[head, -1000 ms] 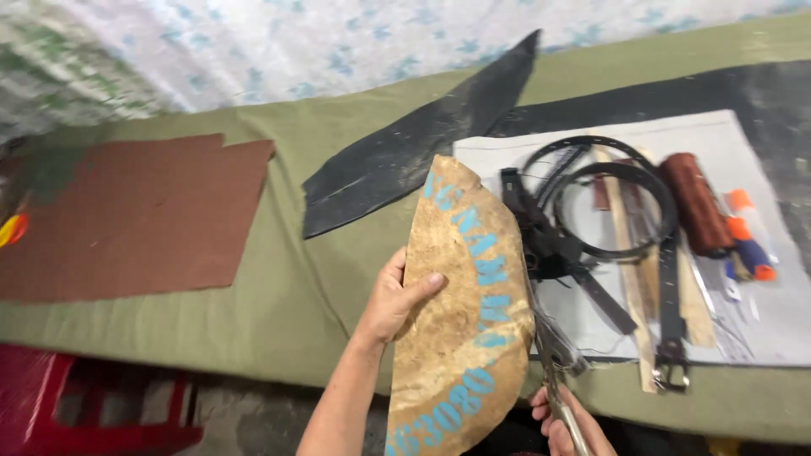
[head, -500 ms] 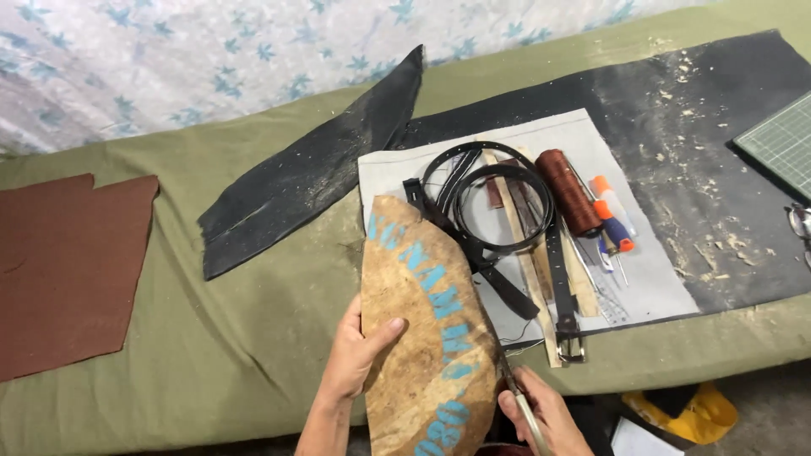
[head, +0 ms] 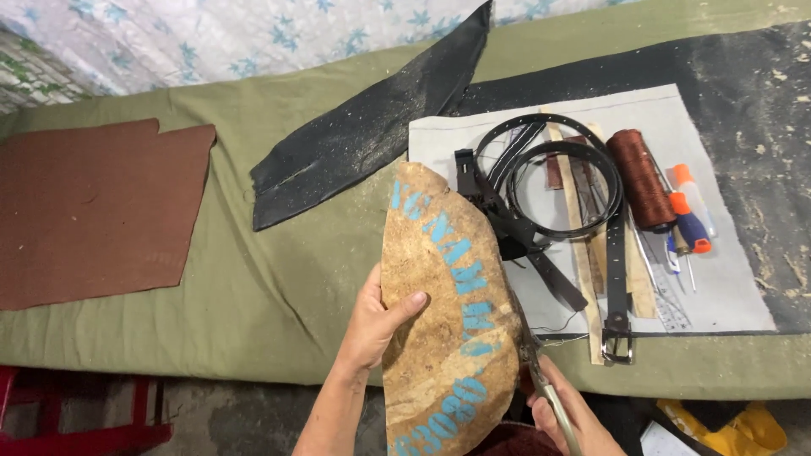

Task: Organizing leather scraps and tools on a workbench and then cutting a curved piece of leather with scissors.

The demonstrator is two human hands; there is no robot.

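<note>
Two hands hold work: left hand (head: 376,325) grips a curved tan leather piece (head: 448,329) with blue lettering; right hand (head: 566,414) clasps metal scissors (head: 541,380). Black belts (head: 549,194) lie behind on the olive-covered bench (head: 279,279).

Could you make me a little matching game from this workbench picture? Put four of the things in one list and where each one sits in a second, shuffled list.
Things:
1. tan hide piece
2. brown leather sheet
3. spool of brown thread
4. black leather piece

Places:
A. flat at the far left of the green cloth
B. on the pale mat, beside the orange-capped tools
C. held up by the left hand, with scissors in the right hand at its edge
D. lying slantwise at the middle, pointing to the patterned wall

Pairs: 1-C, 2-A, 3-B, 4-D
</note>
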